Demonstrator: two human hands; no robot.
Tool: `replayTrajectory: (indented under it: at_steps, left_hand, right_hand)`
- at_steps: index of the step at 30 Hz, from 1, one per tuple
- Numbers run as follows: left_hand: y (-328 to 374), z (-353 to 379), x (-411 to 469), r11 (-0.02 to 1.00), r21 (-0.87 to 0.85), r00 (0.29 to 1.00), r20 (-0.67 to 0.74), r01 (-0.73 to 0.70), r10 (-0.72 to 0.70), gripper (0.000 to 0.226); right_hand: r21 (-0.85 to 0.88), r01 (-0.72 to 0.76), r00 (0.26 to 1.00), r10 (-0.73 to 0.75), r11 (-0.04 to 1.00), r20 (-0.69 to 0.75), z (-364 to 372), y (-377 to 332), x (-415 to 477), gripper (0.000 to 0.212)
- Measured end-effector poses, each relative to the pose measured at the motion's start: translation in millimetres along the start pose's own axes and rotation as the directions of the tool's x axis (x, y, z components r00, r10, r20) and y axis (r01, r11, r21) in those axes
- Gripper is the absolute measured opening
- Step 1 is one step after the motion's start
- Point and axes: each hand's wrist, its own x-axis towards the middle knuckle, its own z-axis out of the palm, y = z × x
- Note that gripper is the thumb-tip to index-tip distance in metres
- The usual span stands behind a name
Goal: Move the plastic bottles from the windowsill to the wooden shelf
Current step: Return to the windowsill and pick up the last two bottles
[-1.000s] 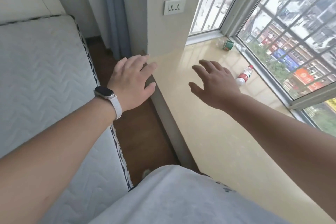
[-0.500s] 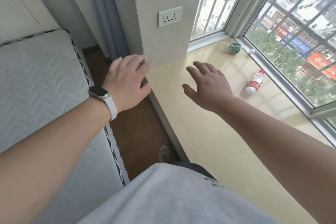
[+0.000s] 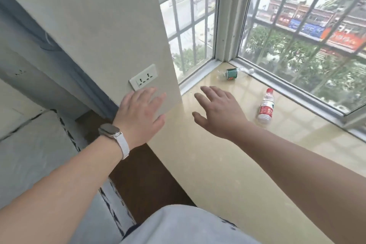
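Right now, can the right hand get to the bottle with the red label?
Probably yes. The right hand is open and empty above the windowsill, and the red-label bottle lies on its side just beyond it, with nothing between them.

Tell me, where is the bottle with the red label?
The red-label bottle lies on its side on the windowsill, close to the window frame on the right, just beyond the open right hand.

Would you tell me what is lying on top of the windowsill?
On the windowsill lie a red-labelled bottle and a green-labelled bottle; the right hand covers part.
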Motion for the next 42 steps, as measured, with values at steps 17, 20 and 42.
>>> replayTrajectory:
  at_steps: [17, 20, 42]
  left_hand:
    - [40, 77, 212, 0.812, -0.152, 0.826, -0.066, -0.563, 0.561, 0.056]
    - [36, 96, 258, 0.750, -0.178, 0.767, -0.063, -0.638, 0.638, 0.055]
    - [117, 343, 488, 0.664, -0.110, 0.645, 0.170, -0.739, 0.745, 0.060]
  right_hand:
    - [-0.090, -0.573, 0.813, 0.578, 0.815, 0.064, 10, 110, -5, 0.059]
    - [-0.129, -0.639, 0.756, 0.650, 0.758, 0.078, 18, 121, 12, 0.058]
    - [-0.104, -0.924, 0.336, 0.913, 0.367, 0.233, 210, 286, 74, 0.056]
